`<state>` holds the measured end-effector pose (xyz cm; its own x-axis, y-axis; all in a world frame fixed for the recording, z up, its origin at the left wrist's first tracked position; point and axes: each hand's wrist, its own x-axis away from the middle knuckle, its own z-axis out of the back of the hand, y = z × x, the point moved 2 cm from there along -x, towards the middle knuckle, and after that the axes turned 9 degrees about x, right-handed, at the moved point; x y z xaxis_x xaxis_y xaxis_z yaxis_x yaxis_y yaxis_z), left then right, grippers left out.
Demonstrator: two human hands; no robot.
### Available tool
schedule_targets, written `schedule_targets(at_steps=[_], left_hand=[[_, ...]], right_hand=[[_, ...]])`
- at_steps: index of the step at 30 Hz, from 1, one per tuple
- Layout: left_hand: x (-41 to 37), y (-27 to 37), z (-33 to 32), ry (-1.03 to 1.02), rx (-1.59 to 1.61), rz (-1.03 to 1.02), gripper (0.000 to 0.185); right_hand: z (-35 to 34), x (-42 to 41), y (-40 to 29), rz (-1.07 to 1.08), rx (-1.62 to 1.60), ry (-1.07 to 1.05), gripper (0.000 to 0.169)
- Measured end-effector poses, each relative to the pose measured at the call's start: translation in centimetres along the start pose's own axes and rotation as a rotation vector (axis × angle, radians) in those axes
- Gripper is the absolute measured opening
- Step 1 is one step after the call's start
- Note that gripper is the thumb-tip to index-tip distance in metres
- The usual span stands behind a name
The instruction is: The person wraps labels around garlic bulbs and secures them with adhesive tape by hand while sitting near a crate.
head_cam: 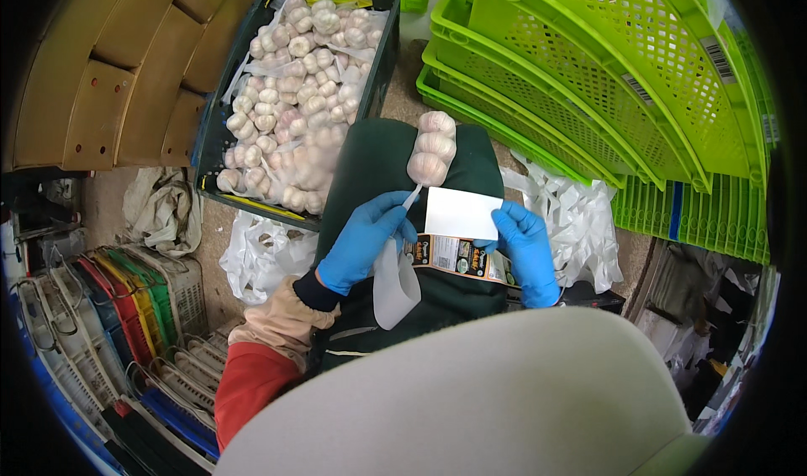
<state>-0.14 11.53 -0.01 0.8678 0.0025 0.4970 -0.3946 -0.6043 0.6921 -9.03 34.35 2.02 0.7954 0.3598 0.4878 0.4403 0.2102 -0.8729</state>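
My left hand [369, 239], in a blue glove, grips the twisted neck of a white mesh net sleeve holding several garlic bulbs [432, 149] in a row across my lap. The sleeve's loose tail [396, 287] hangs below that hand. My right hand [526, 249], also blue-gloved, pinches the right edge of a blank-sided white card [462, 214] just below the bulbs. Under the card, a strip of printed labels [457, 255] lies across my lap, its right end beside my right hand.
A dark crate [205, 167] of netted garlic stands at the upper left, near cardboard boxes [104, 113]. Green plastic crates [536, 66] are stacked at the upper right. White plastic bags [261, 262] lie on both sides of my legs; coloured crates [129, 299] stand at lower left.
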Motion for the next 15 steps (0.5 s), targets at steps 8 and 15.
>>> schedule_targets(at_steps=[8, 15], left_hand=[[3.0, -1.1, -0.4, 0.077, 0.044, -0.045, 0.046], [3.1, -2.0, -0.1, 0.046, 0.189, 0.061, 0.034]], right_hand=[[-4.1, 0.2, 4.7, -0.014, -0.056, 0.002, 0.021], [-6.6, -0.3, 2.8, 0.009, -0.139, -0.082, 0.022]])
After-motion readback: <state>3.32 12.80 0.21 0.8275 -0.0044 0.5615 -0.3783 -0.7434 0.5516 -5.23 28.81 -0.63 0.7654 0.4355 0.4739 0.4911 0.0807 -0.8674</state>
